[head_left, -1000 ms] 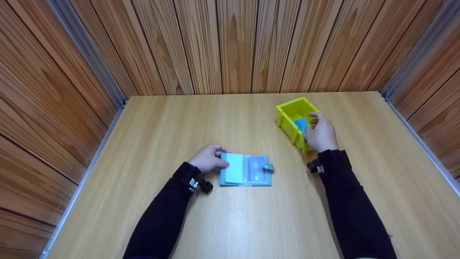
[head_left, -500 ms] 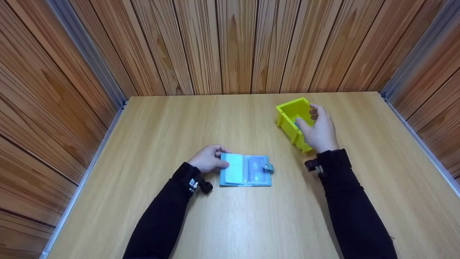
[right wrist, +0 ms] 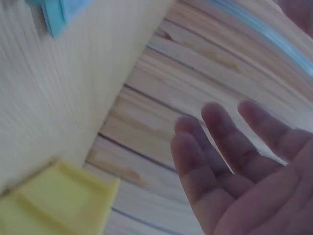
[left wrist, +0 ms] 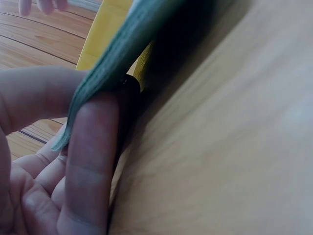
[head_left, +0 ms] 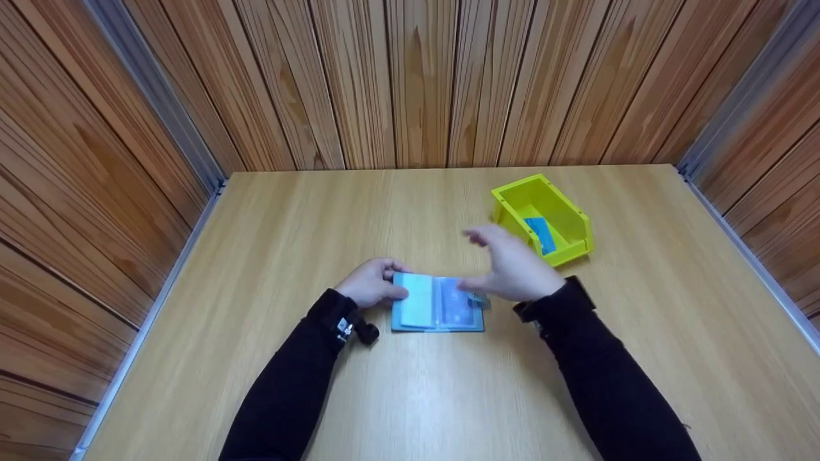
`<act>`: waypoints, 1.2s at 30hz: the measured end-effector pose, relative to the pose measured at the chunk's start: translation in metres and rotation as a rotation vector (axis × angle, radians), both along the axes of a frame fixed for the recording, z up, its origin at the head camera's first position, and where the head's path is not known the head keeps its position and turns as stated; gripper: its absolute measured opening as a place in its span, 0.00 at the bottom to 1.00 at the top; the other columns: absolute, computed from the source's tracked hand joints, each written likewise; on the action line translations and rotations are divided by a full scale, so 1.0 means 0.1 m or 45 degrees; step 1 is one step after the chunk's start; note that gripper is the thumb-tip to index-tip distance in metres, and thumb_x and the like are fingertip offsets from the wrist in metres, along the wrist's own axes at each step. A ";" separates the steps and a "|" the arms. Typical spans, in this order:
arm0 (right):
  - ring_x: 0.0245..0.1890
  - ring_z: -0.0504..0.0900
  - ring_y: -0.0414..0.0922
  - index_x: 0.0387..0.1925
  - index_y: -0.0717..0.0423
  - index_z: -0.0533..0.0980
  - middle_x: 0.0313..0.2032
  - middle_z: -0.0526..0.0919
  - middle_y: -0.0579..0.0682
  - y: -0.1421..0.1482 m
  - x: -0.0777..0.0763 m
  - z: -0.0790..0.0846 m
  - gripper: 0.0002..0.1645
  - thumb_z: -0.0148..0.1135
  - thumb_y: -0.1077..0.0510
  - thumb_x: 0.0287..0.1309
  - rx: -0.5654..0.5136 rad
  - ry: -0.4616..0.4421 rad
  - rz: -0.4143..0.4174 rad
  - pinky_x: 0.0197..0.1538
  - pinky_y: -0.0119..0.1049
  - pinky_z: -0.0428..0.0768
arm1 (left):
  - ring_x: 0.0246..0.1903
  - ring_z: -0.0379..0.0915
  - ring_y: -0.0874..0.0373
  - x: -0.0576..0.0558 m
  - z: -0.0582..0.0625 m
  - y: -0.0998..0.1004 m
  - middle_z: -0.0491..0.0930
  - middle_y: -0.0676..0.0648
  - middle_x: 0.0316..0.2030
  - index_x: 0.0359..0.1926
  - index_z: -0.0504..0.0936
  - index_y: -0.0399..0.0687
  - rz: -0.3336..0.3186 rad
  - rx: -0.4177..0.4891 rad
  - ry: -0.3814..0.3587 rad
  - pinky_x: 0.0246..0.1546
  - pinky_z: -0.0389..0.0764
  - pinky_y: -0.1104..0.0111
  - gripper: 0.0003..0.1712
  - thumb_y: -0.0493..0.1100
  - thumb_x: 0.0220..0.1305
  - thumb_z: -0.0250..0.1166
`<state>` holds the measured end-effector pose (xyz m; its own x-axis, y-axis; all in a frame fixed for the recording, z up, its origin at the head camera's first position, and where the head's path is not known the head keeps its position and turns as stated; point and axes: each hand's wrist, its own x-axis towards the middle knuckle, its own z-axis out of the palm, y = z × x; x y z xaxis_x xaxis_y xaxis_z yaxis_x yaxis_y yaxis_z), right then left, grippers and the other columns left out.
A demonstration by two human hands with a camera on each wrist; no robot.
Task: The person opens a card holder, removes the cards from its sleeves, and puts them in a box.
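Observation:
A light-blue card holder (head_left: 418, 301) lies spread out on the table, with clear sleeves inside and a snap tab on its right side. My left hand (head_left: 370, 283) pinches its left edge. In the left wrist view the cover (left wrist: 110, 61) passes between thumb and finger. My right hand (head_left: 520, 269), fingers spread and holding nothing, hovers over the holder's right side and hides part of the tab. Its fingers (right wrist: 227, 132) appear relaxed and apart in the right wrist view. Behind it to the right stands a yellow bin (head_left: 574, 251) with a blue card-like piece (head_left: 541, 234) inside.
The wooden tabletop (head_left: 320, 218) ends at a plank-patterned back wall (head_left: 423, 83). Similar panels rise at both sides, with grey metal strips (head_left: 173, 96) along the corners.
My right hand has left the yellow bin with nothing in it and moved left and toward me, over the card holder. The blue piece stays in the bin; my left hand is still.

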<state>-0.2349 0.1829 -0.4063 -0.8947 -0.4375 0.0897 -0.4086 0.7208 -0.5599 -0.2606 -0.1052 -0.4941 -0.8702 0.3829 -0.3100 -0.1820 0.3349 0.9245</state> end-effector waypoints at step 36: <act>0.47 0.72 0.48 0.63 0.57 0.71 0.49 0.73 0.52 -0.32 0.01 -0.47 0.61 0.83 0.33 0.26 0.456 -0.145 0.021 0.56 0.45 0.76 | 0.42 0.82 0.54 0.01 0.02 0.01 0.84 0.45 0.44 0.54 0.77 0.45 -0.010 0.044 -0.042 0.39 0.84 0.64 0.25 0.33 0.55 0.72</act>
<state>-0.2336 0.1512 -0.4533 -0.8826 -0.4378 -0.1716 -0.3715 0.8729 -0.3162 -0.2599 -0.1042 -0.4921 -0.8566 0.4008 -0.3250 -0.2099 0.3047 0.9290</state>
